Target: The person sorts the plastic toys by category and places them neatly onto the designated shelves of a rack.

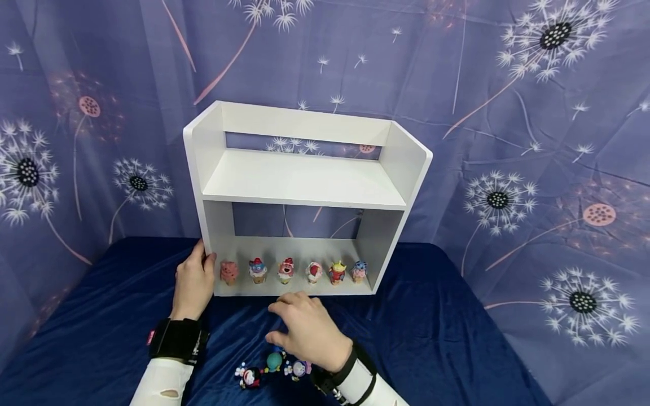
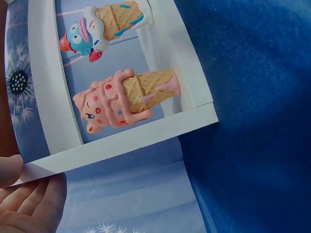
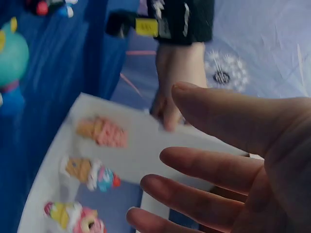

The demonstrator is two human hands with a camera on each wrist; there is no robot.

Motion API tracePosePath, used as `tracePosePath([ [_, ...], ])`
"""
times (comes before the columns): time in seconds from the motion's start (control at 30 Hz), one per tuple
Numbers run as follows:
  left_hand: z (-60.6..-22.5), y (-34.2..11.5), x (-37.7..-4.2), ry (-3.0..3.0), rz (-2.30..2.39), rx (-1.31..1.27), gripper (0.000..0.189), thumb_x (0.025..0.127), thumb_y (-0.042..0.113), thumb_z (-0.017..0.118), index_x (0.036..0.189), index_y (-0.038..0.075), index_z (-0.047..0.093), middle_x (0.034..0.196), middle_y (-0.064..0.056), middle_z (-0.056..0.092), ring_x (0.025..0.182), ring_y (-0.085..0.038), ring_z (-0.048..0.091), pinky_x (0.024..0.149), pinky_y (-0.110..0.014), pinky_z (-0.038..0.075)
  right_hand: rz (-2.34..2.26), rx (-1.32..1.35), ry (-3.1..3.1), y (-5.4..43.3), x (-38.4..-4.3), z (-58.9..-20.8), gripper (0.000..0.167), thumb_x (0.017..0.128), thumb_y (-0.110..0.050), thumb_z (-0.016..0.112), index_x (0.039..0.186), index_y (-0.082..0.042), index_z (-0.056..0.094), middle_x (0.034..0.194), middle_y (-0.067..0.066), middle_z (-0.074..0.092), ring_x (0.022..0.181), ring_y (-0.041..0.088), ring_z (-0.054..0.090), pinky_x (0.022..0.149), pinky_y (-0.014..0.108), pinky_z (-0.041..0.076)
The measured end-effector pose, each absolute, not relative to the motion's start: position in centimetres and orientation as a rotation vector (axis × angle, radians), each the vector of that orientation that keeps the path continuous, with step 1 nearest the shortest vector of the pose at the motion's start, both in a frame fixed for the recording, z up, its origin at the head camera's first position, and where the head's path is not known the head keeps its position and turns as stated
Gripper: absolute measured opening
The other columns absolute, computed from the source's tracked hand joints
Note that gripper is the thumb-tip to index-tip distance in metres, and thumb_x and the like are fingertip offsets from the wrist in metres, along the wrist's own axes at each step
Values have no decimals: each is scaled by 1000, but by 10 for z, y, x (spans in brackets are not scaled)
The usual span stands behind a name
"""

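A white two-tier shelf (image 1: 304, 177) stands on dark blue cloth. My left hand (image 1: 194, 282) grips its left side panel; in the left wrist view the thumb (image 2: 9, 170) lies on one face and the fingers on the other. My right hand (image 1: 310, 330) hovers in front of the lower tier, fingers spread and holding nothing. Along that tier stands a row of ice-cream-cone figurines, from a pink one (image 1: 229, 272) at the left to a blue-topped one (image 1: 359, 271) at the right. A red-and-yellow figurine with a green head (image 1: 337, 272) is among them.
On the blue cloth (image 1: 431, 338), below and left of my right hand, lie several small figurines: a black-and-red one (image 1: 249, 376), a teal-headed one (image 1: 274, 361) and a purple one (image 1: 299, 368). A purple dandelion-print curtain (image 1: 533, 141) hangs behind the shelf and along both sides.
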State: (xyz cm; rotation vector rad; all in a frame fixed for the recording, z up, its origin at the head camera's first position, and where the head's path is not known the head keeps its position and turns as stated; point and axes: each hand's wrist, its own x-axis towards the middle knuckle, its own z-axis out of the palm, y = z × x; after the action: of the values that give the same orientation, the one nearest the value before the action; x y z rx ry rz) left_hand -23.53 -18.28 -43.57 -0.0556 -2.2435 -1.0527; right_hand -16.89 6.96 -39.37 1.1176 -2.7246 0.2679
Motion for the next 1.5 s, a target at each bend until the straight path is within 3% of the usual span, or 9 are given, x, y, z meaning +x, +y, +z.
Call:
tracePosePath([
  [0.4, -436, -183, -236, -2241, -1048, -39, 31, 100, 4, 54, 131, -2, 52, 108, -31, 64, 94, -48, 63, 73, -58, 48, 117, 1298, -2706, 43, -151, -417, 31, 83, -47, 76, 105, -25, 75, 96, -12, 64, 84, 7, 53, 62, 23, 38],
  [0.73, -437, -182, -234, -2237, -1047, -44, 30, 100, 4, 55, 129, -1, 53, 107, -31, 65, 93, -48, 64, 72, -59, 48, -46, 1318, -2789, 31, -145, -439, 28, 84, -59, 69, 80, -32, 71, 86, -14, 58, 81, 8, 46, 65, 30, 37],
  [1.03, -436, -182, -234, -2239, -1048, -48, 32, 100, 4, 54, 132, -1, 52, 108, -31, 64, 93, -47, 64, 73, -58, 48, -105, 1335, -2863, 22, -146, -453, 29, 84, -56, 70, 66, -34, 62, 86, -15, 57, 83, 7, 45, 67, 30, 36],
  [1.23, -437, -182, -232, -2246, -1054, -53, 28, 101, 4, 53, 128, -2, 53, 107, -31, 64, 92, -47, 64, 72, -58, 48, -134, 1317, -2887, 20, -147, -456, 25, 84, -53, 71, 70, -34, 65, 89, -14, 58, 85, 8, 46, 69, 31, 37],
  [1.37, -436, -182, -233, -2238, -1052, -52, 26, 100, 4, 53, 126, -2, 54, 107, -31, 64, 92, -48, 64, 71, -58, 48, -132, 1346, -2857, 21, -147, -456, 17, 85, -51, 71, 84, -34, 70, 92, -14, 57, 87, 8, 47, 68, 31, 37],
  [1.5, -436, -182, -234, -2236, -1047, -41, 26, 100, 4, 54, 126, -2, 54, 108, -32, 64, 93, -49, 63, 72, -59, 47, -118, 1375, -2791, 23, -146, -454, 20, 87, -50, 70, 97, -33, 70, 94, -13, 57, 88, 8, 47, 67, 29, 37],
])
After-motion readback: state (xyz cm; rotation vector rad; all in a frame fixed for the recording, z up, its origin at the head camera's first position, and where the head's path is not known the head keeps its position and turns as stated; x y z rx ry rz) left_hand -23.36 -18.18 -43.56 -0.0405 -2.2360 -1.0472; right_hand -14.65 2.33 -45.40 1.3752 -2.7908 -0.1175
